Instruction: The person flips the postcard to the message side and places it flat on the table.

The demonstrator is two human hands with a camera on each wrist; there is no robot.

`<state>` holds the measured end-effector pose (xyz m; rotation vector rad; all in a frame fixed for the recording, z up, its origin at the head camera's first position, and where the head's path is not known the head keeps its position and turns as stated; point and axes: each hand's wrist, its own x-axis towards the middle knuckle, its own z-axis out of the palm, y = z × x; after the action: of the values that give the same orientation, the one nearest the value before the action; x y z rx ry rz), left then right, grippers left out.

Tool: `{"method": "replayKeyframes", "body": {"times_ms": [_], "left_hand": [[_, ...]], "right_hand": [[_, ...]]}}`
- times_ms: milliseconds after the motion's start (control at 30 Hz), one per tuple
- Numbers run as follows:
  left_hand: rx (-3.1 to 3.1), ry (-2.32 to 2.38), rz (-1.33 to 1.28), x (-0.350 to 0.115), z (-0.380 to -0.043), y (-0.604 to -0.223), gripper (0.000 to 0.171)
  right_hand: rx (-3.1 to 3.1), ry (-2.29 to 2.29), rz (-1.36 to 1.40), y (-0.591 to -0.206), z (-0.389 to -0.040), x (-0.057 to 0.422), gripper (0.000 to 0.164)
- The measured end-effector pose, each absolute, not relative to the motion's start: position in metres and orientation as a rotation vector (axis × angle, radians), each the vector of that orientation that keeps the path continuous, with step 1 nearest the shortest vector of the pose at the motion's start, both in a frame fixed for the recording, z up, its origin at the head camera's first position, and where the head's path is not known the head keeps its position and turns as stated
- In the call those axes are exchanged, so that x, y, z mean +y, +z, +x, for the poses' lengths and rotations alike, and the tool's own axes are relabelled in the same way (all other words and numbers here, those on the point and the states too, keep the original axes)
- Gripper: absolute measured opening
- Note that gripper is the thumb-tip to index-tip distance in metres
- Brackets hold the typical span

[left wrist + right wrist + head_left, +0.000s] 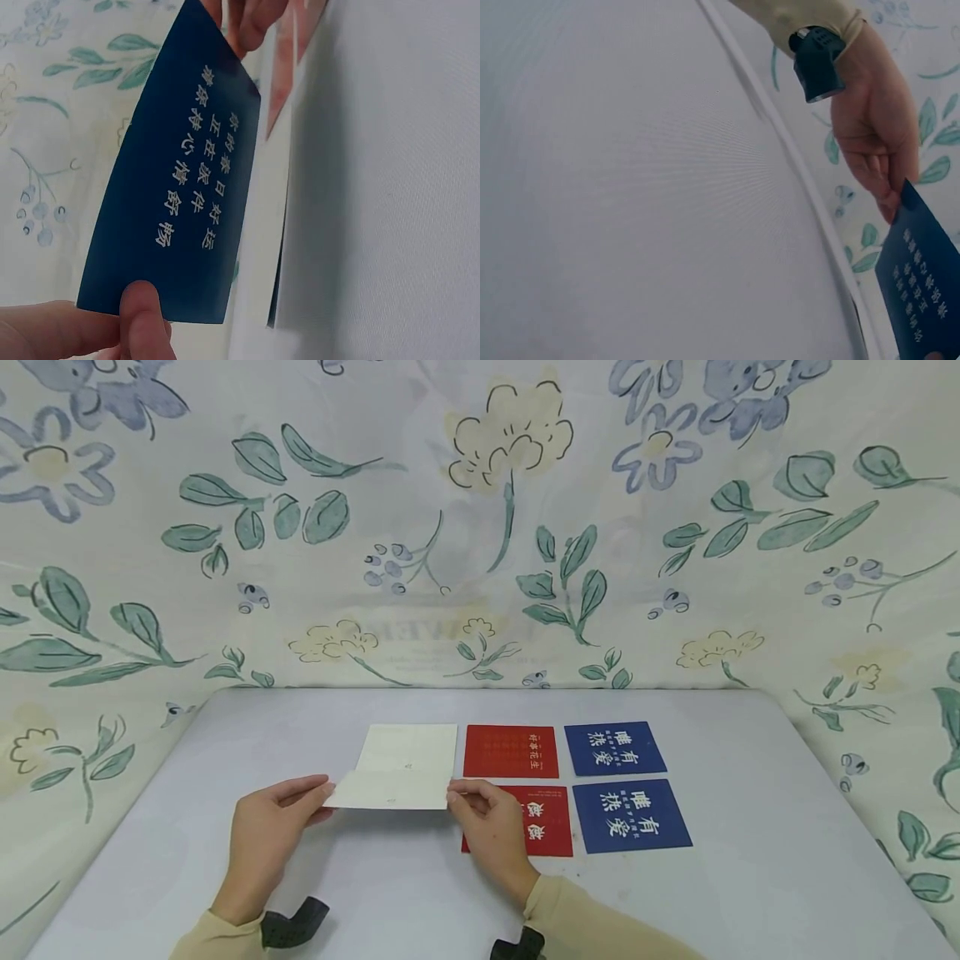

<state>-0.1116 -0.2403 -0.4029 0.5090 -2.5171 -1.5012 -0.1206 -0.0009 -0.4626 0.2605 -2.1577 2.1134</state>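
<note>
A card (393, 791) is held just above the table by its two ends, its cream side up. Its underside is blue with white characters, as the blue card face (169, 187) in the left wrist view shows. My left hand (262, 835) pinches the left end between thumb and fingers. At the right end, my right hand (491, 835) pinches the near corner. Directly behind lies a cream card (408, 746), partly covered by the held one. Beneath the right hand, a red card (551, 827) with white characters is partly hidden.
Another red card (510, 752) lies behind the right hand. Farther right are two blue cards, one at the back (615, 748) and one nearer (632, 816). All rest on a white table (750, 893), with a flowered cloth (420, 652) rising behind its far edge.
</note>
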Motion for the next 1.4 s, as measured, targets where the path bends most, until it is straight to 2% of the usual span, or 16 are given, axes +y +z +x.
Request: {"method": "replayKeyframes", "body": {"times_ms": [267,567,733,967,1400], "left_hand": [[-2.542,-1.483,0.532,-0.242,-0.113,-0.405,0.035],[-2.601,-1.473,0.456,-0.250,-0.115,-0.416,0.041],[-2.596,-1.448,0.494,-0.247,-0.115,-0.413,0.034],[-2.639,-1.478,0.483,-0.247,-0.114,-0.407,0.034],[-2.727,-1.354,0.489,-0.247,-0.115,-0.411,0.027]], "right_hand": [[-2.223,2.096,0.210,-0.461,-0.119,-0.002,0.021],[-2.232,2.115,0.189,-0.461,-0.118,-0.002,0.017],[-2.240,2.131,0.165,-0.460,-0.119,-0.002,0.015],[-2.274,2.135,0.124,-0.458,-0.118,-0.002,0.015],[-2.360,2.117,0.087,-0.460,-0.119,-0.003,0.023]]}}
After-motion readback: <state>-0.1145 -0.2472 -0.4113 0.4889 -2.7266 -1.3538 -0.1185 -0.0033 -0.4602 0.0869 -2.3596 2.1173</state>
